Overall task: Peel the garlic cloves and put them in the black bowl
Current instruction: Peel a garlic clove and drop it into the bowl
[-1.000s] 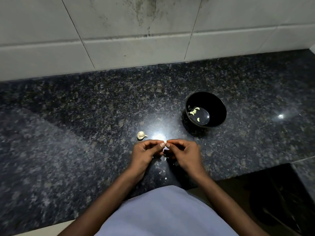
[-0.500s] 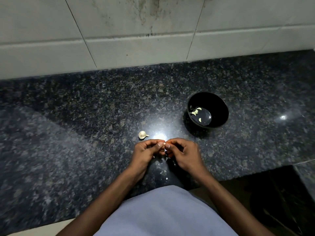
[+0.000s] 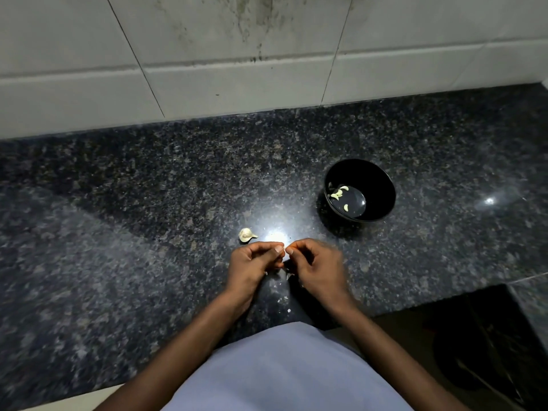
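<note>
I see a dim scene; glare spots shine on the counter [image 3: 275,236], my right hand [image 3: 318,266] blurs, and the wall tiles [image 3: 237,81] bow at the edges.

Peeled cloves [image 3: 339,193] in black bowl [image 3: 378,185]

Both bare forearms reach up from the bottom of the frame and converge at its centre, where the left hand [image 3: 252,264] and right hand [image 3: 318,266] meet fingertip to fingertip, fingers curled, pinching a small pale piece between them.
</note>
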